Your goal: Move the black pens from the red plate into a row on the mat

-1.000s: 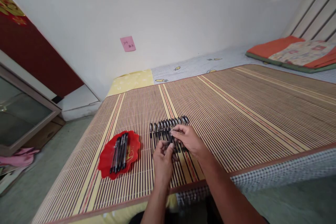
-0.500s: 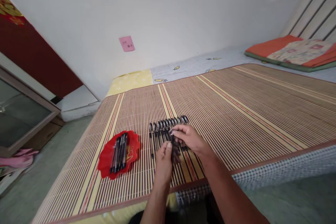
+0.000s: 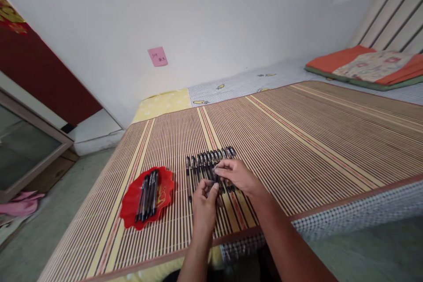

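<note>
While both hands meet over the near left part of a tan-and-dark striped mat of thin, bamboo-like slats [image 3: 280, 154], a slim black pen [image 3: 216, 178] lies between them, in front of a row of slender black-capped pens with clear barrels [image 3: 205, 157]. Its long axis appears to run from the mat's near edge towards its far edge, roughly matching the pens in the row, though blur hides the exact tilt. The left hand [image 3: 203, 200] is at the nearer end, thumb and fingers closed on the pen; the right hand [image 3: 238, 175] is at the farther end, its fingers pinched narrow there, the precise contact too blurred to tell.

The row's glossy, rounded caps point to the far edge. Closer to the mat's left edge, a shallow red plate with a wavy, scalloped rim [image 3: 127, 202], smooth and plastic-looking, carries a small side-by-side bundle of clear-and-black pens [image 3: 148, 194]. The left hand is the nearer one to it, yet apart. Below the mat's near edge hangs soft checked cloth [image 3: 317, 229].
</note>
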Available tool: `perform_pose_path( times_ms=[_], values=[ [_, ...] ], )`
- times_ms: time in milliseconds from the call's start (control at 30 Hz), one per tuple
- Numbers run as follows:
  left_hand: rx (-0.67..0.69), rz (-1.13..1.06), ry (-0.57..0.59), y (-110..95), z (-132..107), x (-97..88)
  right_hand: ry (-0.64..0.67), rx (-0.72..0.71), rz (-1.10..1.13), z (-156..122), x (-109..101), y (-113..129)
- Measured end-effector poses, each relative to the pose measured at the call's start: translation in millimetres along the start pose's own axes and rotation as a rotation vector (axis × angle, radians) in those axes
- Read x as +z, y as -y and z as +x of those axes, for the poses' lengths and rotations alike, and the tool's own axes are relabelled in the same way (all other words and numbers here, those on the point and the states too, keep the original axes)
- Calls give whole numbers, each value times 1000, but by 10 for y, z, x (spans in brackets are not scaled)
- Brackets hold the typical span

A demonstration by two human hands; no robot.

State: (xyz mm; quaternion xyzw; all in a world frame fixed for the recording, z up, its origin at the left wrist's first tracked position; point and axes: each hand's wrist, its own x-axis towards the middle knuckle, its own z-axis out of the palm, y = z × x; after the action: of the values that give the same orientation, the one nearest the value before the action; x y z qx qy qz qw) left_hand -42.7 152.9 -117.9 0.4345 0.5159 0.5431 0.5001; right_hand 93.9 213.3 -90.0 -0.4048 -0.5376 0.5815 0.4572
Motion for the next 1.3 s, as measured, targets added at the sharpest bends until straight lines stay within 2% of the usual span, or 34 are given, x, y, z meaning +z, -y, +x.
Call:
perform_pose_path(
  times_ms=[200,300,467,533,667,700,767,833,933,1033,1133,1300],
  values=[
    [-163,-115,103,-35,-42,34,34,-5,60,-12,-103,-10],
    [-181,-134,119,-69,-64,49,9,-5,88,-10,-115,-21],
    [-189,-75,171,-121,-78,47,-173,-44,237,27,-205,-21],
    [-178,-49,214,-114,-76,40,-278,-83,293,27,-350,1],
    [-186,-22,276,-74,-54,30,-582,-225,421,-15,-732,40],
    [-192,-38,266,-64,-46,31,-629,-248,445,-29,-798,39],
    [-203,-98,228,-51,-32,37,-639,-243,462,-47,-842,27],
    [-217,-176,193,-45,-24,48,-558,-183,442,-46,-757,6],
    [-231,-250,160,-44,-26,60,-379,-90,368,-6,-474,-18],
    [-216,-275,140,-47,-32,59,-282,-70,297,51,-200,-23],
    [-188,-289,132,-49,-30,55,-259,-84,288,86,-70,-15],
    [-180,-315,65,1,5,35,-336,-92,288,58,-100,31]
  ],
)
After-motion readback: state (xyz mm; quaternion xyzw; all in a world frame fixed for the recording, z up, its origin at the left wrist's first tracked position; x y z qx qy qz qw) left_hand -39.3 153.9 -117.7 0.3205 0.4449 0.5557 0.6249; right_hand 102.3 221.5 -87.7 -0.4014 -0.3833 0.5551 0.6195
